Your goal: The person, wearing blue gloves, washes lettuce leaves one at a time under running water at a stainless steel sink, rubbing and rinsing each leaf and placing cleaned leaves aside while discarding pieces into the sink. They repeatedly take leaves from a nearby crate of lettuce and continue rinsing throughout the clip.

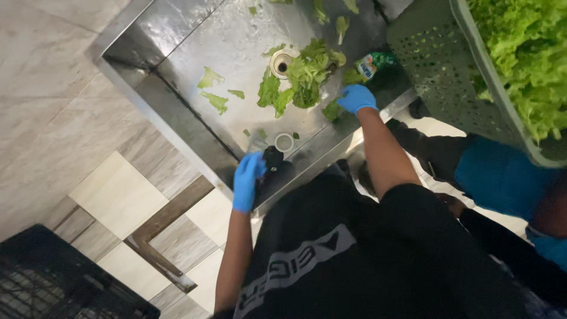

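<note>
Dim indoor light is falling from about twelve o'clock, and the wet steel sink [236, 41] is catching soft glare across its floor. Its near wall, toward seven o'clock, is lying in deep shadow. The lettuce [520, 53] in the green basket [437, 59] at two o'clock is glowing brightest, nearly washing out. The black shirt [366, 260] at six o'clock is losing detail. Overall the frame is looking soft and slightly smeared, and the black crate [53, 277] at eight o'clock is blurring into grain.
</note>
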Motion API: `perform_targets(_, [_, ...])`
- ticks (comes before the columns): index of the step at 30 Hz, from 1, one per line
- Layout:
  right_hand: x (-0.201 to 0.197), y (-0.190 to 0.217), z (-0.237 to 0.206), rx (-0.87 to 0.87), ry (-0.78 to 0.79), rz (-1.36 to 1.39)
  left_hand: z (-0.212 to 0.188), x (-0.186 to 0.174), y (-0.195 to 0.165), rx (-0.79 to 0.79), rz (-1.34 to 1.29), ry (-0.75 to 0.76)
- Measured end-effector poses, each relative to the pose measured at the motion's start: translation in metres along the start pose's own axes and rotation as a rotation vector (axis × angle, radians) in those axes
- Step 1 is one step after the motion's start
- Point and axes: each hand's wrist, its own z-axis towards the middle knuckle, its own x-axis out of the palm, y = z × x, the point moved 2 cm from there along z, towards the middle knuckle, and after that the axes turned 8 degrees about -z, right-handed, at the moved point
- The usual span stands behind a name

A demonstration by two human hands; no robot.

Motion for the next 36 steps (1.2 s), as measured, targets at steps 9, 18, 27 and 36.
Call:
perform_targets(9, [0.046, 0.060, 0.101, 0.213, -0.049, 0.210, -0.085, -0.091, 0.021, 0.082, -0.057, -0.491])
perform_targets(18, [0.051, 0.068, 0.078, 0.223, -0.008, 0.544, -0.054, -0.013, 0.011, 0.064, -0.010, -0.380])
perform_targets(27, [0.050, 0.056, -0.033, 0.344, 0.236, 1.702, 0.052, 0.045, -0.009, 0.002, 0.094, 0.077])
perform_targets(36, [-0.035, 0.118, -0.128, -0.206, 0.062, 1.250, 0.065, 0.142, -0.054, -0.068, -0.332, 0.521])
